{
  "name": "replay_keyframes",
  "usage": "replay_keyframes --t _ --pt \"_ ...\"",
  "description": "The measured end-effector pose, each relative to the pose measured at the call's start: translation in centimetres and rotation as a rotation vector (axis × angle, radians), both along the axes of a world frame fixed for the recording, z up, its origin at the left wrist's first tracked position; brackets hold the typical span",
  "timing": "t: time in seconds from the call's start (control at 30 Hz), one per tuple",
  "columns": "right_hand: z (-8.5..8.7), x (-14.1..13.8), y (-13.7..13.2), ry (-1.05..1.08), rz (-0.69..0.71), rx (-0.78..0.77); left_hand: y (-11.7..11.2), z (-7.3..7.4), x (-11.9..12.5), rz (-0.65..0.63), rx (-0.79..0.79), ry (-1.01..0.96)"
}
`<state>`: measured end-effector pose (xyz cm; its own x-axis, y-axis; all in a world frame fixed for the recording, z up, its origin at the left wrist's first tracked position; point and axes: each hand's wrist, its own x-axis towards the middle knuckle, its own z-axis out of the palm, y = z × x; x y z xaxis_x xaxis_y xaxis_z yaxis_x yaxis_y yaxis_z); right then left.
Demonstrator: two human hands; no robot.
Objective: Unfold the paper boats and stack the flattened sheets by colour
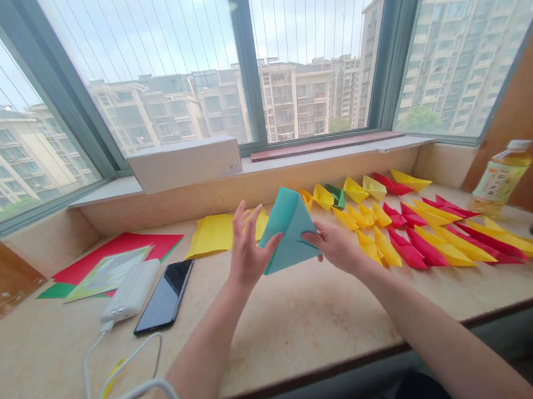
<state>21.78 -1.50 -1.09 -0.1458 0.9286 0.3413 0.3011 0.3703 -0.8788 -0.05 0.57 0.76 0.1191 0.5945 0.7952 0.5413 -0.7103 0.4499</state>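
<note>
A folded teal paper piece [288, 231] is held up above the beige counter [283, 328], in the middle of the view. My right hand [335, 246] pinches its lower right edge. My left hand [247, 249] is at its left edge, fingers spread, thumb touching the paper. Behind it lies a stack of yellow paper sheets [216, 232]. To the right, several folded yellow, red and green paper boats [422, 231] lie in rows on the counter.
Red and green sheets [120, 248] lie at left with a printed leaflet [109, 272], a white power bank [131, 289], a black phone [165, 296] and white cable [124, 388]. A cardboard box [186, 163] sits on the sill. An oil bottle [502, 178] stands at right.
</note>
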Motion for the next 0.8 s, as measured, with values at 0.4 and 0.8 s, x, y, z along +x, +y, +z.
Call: replay_keyframes --t 0.4,0.8 --pt "0.3 -0.3 -0.6 0.010 0.088 -0.076 -0.3 -0.9 0.9 -0.205 -0.610 -0.226" --pt "1.2 0.2 -0.7 0.565 0.271 -0.493 -0.1 0.2 0.2 -0.092 -0.415 -0.329"
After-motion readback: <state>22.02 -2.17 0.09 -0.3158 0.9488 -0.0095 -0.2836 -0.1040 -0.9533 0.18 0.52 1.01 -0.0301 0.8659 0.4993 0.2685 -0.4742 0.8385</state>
